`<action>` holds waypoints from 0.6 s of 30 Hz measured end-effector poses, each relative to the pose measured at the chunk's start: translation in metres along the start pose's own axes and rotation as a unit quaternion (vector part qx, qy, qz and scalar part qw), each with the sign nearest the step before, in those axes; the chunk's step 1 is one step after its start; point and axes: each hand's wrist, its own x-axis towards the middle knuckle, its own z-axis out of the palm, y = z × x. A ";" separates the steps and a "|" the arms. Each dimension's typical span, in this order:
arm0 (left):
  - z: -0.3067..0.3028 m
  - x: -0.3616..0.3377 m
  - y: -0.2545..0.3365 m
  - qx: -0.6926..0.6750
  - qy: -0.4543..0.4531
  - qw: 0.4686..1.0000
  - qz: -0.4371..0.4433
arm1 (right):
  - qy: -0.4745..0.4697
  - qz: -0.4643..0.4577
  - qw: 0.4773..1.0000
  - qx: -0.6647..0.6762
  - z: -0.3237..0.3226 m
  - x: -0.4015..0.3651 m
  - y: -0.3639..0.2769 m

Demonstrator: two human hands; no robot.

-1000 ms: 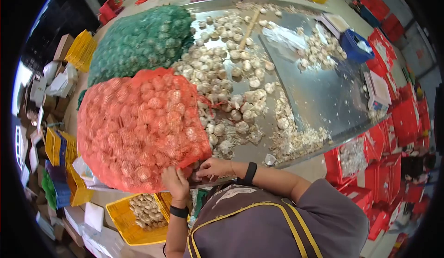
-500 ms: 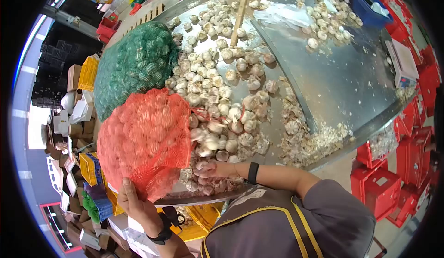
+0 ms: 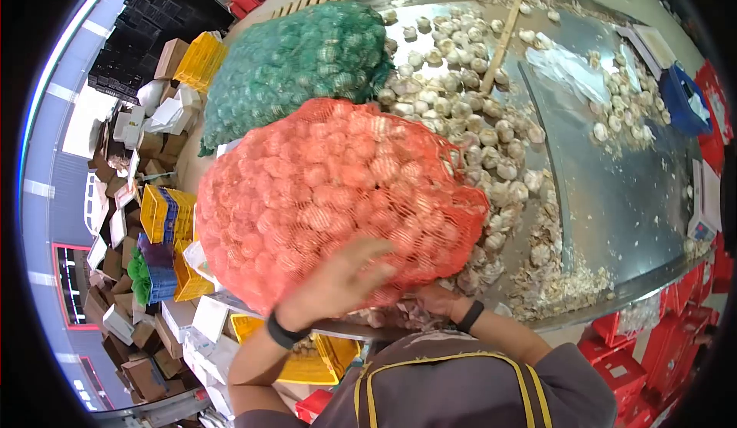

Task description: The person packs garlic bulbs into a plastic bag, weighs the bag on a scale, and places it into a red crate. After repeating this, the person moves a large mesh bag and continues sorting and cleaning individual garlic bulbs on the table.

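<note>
A large red mesh bag (image 3: 307,190) full of garlic bulbs lies across the table's near left part. My left hand (image 3: 342,278) is on or just over the bag's near side, with its fingers spread and somewhat blurred. By the bag's lower right edge is my right hand (image 3: 437,299); its fingertips are partly hidden by the bag and garlic. Loose garlic bulbs (image 3: 491,140) are heaped beyond the bag's open-looking right end. Behind it rests a full green mesh bag (image 3: 307,59).
A wooden stick (image 3: 503,44) lies among the bulbs. A metal divider (image 3: 549,152) crosses the steel table, with garlic skins (image 3: 568,286) beside it. At the right are a blue bin (image 3: 685,102) and a scale (image 3: 704,201). A yellow crate (image 3: 318,355) sits below the table edge.
The red bag has shifted right and now covers part of the loose garlic. My left hand has gone from gripping its lower corner to its near side. The camera view has turned.
</note>
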 end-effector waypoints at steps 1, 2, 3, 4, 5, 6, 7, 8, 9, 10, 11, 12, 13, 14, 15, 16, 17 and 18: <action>-0.031 -0.008 -0.006 0.005 0.056 0.997 -0.048 | 0.037 0.053 0.990 0.126 0.002 0.005 0.006; -0.061 -0.017 -0.027 0.020 0.107 0.991 -0.073 | 0.075 0.103 0.960 0.250 0.004 0.010 0.013; -0.092 -0.026 -0.054 0.034 0.154 0.983 -0.095 | 0.083 0.092 0.961 0.246 0.007 0.013 0.022; -0.125 -0.035 -0.095 0.070 0.197 0.974 -0.090 | 0.073 0.058 0.957 0.276 0.010 0.015 0.032; -0.156 -0.042 -0.141 0.104 0.239 0.962 -0.087 | 0.062 0.024 0.950 0.306 0.012 0.020 0.038; -0.187 -0.046 -0.176 0.147 0.243 0.955 -0.086 | 0.073 0.012 0.949 0.306 0.022 0.020 0.040; -0.217 -0.046 -0.210 0.189 0.249 0.946 -0.082 | 0.067 0.004 0.939 0.336 0.041 0.016 0.031; -0.243 -0.044 -0.246 0.214 0.241 0.942 -0.095 | 0.061 -0.009 0.930 0.361 0.051 0.018 0.023; -0.268 -0.040 -0.299 0.223 0.206 0.945 -0.122 | 0.080 -0.032 0.917 0.388 0.059 0.021 0.033; -0.287 -0.027 -0.337 0.233 0.172 0.946 -0.145 | 0.099 -0.060 0.904 0.412 0.070 0.025 0.045; -0.295 -0.013 -0.337 0.230 0.176 0.950 -0.116 | 0.110 -0.123 0.884 0.437 0.087 0.027 0.042; -0.301 -0.001 -0.329 0.155 0.092 0.968 -0.171 | 0.124 -0.153 0.876 0.441 0.105 0.030 0.031; -0.308 0.007 -0.326 0.082 0.002 0.970 -0.227 | 0.154 -0.194 0.878 0.409 0.120 0.034 0.025; -0.314 0.020 -0.336 0.083 0.002 0.974 -0.209 | 0.183 -0.230 0.877 0.380 0.131 0.040 0.024; -0.316 0.037 -0.350 0.022 -0.042 0.975 -0.219 | 0.202 -0.230 0.871 0.384 0.128 0.043 0.047; -0.322 0.050 -0.359 -0.038 -0.087 0.969 -0.228 | 0.221 -0.231 0.864 0.389 0.121 0.049 0.068; -0.325 0.058 -0.353 -0.037 -0.085 0.973 -0.214 | 0.241 -0.242 0.850 0.401 0.129 0.054 0.063; -0.321 0.066 -0.337 -0.101 -0.147 0.952 -0.249 | 0.257 -0.222 0.841 0.422 0.139 0.054 0.052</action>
